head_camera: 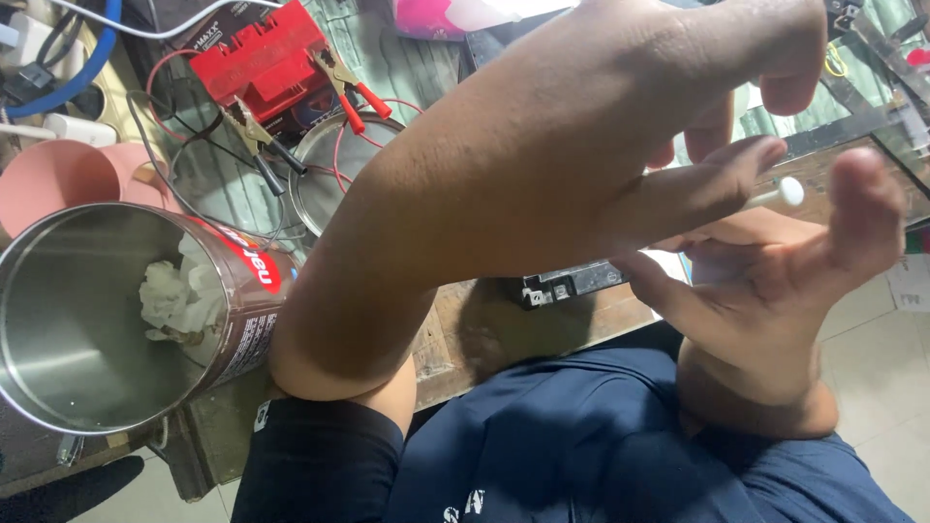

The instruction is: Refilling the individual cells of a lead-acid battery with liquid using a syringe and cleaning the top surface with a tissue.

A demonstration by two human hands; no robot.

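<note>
Left hand [678, 107] raised, bent over right hand [775, 281] holding white stick [780, 197].

Bench layout, left to right

Big open metal tin [92, 320] near left with crumpled white tissue [179, 291] in it; pink plastic cup [58, 179] behind it, red battery box [262, 63] further back, round steel lid [329, 174] right of the cup.

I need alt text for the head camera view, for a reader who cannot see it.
Two bare hands meet close to the camera: the left hand and right hand hold a thin white stick. At left a shiny metal can lies tilted, white wadding inside, near a red device with clips.
</note>
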